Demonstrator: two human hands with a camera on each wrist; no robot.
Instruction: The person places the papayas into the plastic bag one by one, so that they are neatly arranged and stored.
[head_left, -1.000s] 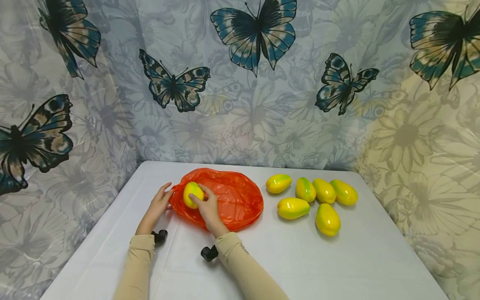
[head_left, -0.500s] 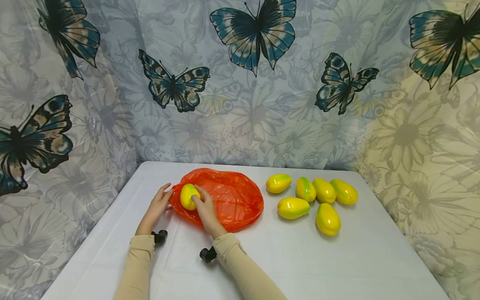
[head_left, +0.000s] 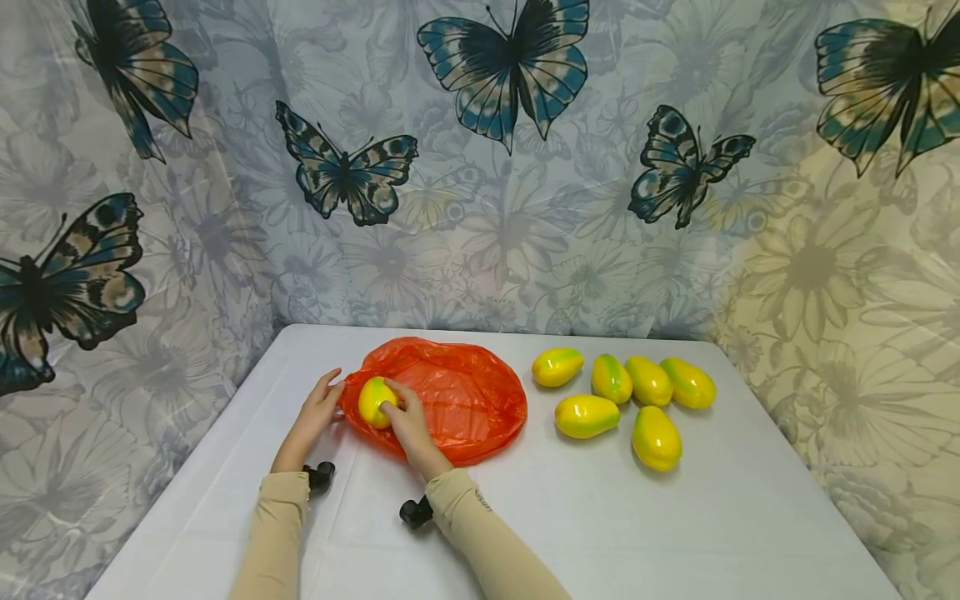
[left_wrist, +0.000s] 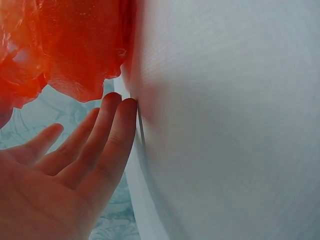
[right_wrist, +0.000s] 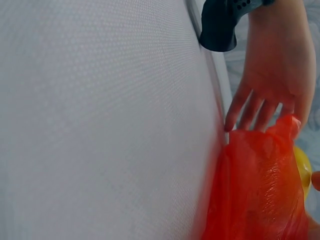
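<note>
A red plastic bag (head_left: 468, 392) lies spread on the table with its mouth facing up. Inside its left part, my right hand (head_left: 412, 429) pinches a yellow-green mango (head_left: 372, 403) between thumb and fingers. At the bag's left edge is my left hand (head_left: 309, 421), its fingers extended. The left wrist view shows those fingers (left_wrist: 112, 137) straight, with their tips just below the crumpled red film (left_wrist: 75, 50). From the right wrist view, the bag's wall (right_wrist: 260, 190) hides most of the mango (right_wrist: 301, 167), and a small part of my right hand shows at the edge.
To the bag's right, several more mangoes lie loosely grouped, one (head_left: 656, 439) nearest the front and one (head_left: 557, 367) at the back. A white cloth (head_left: 675, 533) covers the table. Butterfly-print fabric (head_left: 517, 275) hangs behind and at both sides. Black cameras (head_left: 321, 477) sit at the wrists.
My right hand has brought the mango slightly left and lower within the bag. The left hand stays at the bag's edge, and the other mangoes keep their places.
</note>
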